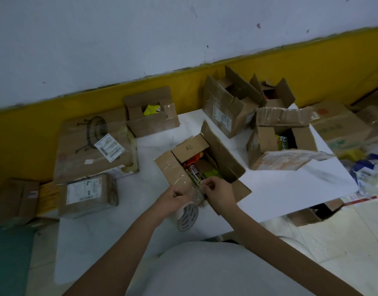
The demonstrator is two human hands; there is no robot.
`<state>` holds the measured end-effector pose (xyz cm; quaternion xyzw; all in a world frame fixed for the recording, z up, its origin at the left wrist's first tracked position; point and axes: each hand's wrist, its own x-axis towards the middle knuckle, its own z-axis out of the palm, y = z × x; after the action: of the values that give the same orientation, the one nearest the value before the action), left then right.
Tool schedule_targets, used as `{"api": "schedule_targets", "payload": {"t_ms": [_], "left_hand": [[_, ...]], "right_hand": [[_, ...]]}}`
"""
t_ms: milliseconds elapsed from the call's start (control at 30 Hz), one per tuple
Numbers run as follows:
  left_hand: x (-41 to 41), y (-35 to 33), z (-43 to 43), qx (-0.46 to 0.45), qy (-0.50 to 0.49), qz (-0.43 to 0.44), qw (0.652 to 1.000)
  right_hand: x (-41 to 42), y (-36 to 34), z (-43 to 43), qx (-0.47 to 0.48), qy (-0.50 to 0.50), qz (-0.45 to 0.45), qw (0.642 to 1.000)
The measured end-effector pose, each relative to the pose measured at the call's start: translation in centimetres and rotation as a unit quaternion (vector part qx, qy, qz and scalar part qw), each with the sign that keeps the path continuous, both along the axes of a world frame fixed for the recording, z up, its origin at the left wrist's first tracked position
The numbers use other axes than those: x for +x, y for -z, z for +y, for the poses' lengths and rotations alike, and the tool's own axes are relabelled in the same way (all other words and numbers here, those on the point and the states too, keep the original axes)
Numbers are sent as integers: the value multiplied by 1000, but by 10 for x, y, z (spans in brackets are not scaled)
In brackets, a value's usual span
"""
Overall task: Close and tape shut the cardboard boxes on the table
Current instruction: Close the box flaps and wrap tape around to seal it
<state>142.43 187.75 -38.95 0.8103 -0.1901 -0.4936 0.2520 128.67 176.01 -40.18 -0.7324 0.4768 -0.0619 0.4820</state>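
There is just one camera. It sits on the person's head and looks forward and down. The picture is wide and tilted. The left grip [173,198] and right grip [219,194] are close below it, near the middle. The white surface [280,189] spreads out beyond and beside the grips, and the wall [98,39] is far past them.
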Motion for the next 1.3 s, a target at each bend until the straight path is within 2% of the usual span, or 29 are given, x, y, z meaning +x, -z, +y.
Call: {"api": "schedule_targets", "payload": {"t_ms": [167,500,700,867,1033,1133,1233,1300], "left_hand": [[6,6,15,-42,-105,163,980],[6,12,16,-49,-119,249,960],[7,7,13,-39,-76,226,970],[2,0,10,-65,-73,299,949],[-10,12,9,-89,-106,303,943],[-12,17,14,-94,-123,285,946],[-14,15,14,-96,-133,276,947],[-16,13,11,-100,-136,274,947]], "right_hand": [[3,6,4,-83,-83,74,990],[4,6,-3,-29,-97,66,993],[3,4,-4,3,-95,59,994],[7,1,-9,1,-123,101,987],[7,8,-9,-34,-167,152,974],[6,12,-6,-101,-190,186,959],[6,8,-6,-143,-139,137,970],[4,7,-4,-155,-142,133,969]]}}
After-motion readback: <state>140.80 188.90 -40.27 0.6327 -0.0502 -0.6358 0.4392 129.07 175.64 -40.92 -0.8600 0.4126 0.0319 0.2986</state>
